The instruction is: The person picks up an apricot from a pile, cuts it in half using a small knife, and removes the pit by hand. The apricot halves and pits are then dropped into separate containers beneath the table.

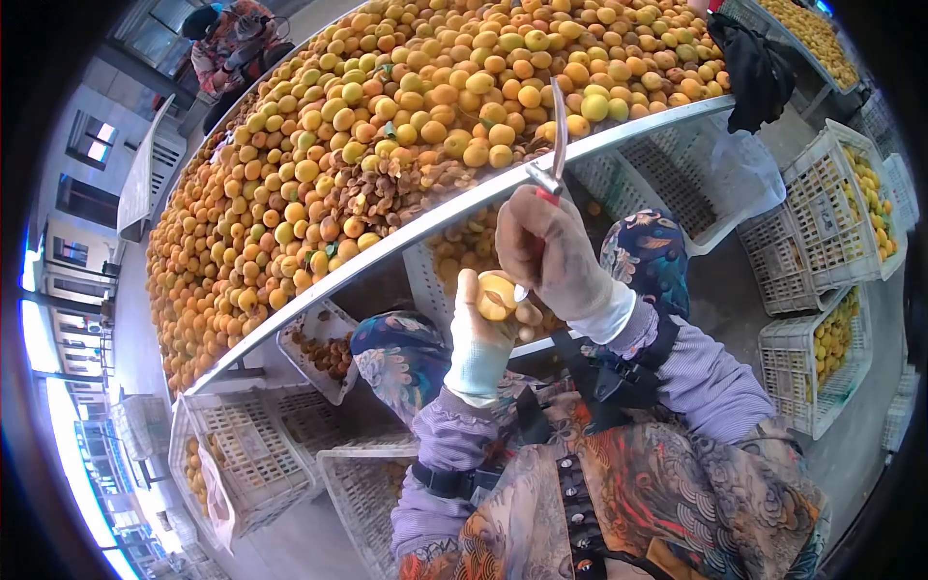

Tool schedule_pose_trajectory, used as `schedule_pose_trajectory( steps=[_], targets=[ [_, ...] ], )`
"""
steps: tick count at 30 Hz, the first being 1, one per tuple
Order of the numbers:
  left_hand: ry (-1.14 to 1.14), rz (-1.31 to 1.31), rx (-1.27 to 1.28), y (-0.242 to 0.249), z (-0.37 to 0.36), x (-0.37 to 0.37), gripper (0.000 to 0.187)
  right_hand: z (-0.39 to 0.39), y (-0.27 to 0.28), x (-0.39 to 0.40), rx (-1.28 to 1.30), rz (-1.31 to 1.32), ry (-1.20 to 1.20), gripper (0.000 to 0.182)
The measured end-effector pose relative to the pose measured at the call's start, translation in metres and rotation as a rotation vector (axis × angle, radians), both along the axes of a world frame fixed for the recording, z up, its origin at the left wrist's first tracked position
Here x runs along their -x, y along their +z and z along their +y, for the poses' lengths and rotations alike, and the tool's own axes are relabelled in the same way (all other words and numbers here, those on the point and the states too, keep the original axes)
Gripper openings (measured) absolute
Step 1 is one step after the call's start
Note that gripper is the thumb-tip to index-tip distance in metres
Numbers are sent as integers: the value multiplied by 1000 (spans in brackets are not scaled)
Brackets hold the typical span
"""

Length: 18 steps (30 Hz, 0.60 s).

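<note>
Between the fingers of my gloved left hand (481, 333) is a yellow apricot (496, 293), with a brown hollow or pit showing on its upturned face. My gloved right hand (565, 251) is closed around the red handle of a knife (560, 130), whose curved blade points up and away from me. The right hand's lower part is close beside the apricot, and something small and pale shows there that I cannot make out. Beneath both hands, partly hidden, a crate (420, 275) holds more apricots.
A metal-rimmed table (406, 235) carries a large heap of apricots (464, 87), with brown pits (372, 193) near its edge. A tray (290, 343) of brown bits stands below. Plastic crates (256, 435) flank me. Black cloth (754, 72) hangs at right; another person (232, 53) works far left.
</note>
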<state>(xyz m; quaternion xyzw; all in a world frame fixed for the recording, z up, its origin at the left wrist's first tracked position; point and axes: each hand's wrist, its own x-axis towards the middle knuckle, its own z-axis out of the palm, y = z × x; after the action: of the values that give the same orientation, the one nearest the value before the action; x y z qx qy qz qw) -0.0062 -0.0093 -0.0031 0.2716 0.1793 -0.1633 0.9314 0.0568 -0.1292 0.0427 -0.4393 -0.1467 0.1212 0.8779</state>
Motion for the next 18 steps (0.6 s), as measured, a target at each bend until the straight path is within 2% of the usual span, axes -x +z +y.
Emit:
schedule_pose_trajectory(
  steps=[3,4,8,11,13,16,18],
  targets=[
    [-138,-94,-100,-12,-2,2,59,0,1,4,-17,-72,-26,37],
    [-138,-107,-212,-11,-7,4,62,-1,2,4,-6,-74,-20,36],
    [-153,-142,-174,-15,-10,4,62,-7,6,8,29,-32,26,33],
    [-108,-106,-224,-8,-23,4,59,-8,9,14,46,7,44,30],
    [83,86,-409,9,-41,3,59,-7,6,16,51,18,30,29],
    [69,44,-451,-7,-43,2,55,-6,-17,11,86,-28,12,26],
    [67,68,-484,-13,-40,1,54,-6,-26,1,-2,40,-52,34]
  ],
)
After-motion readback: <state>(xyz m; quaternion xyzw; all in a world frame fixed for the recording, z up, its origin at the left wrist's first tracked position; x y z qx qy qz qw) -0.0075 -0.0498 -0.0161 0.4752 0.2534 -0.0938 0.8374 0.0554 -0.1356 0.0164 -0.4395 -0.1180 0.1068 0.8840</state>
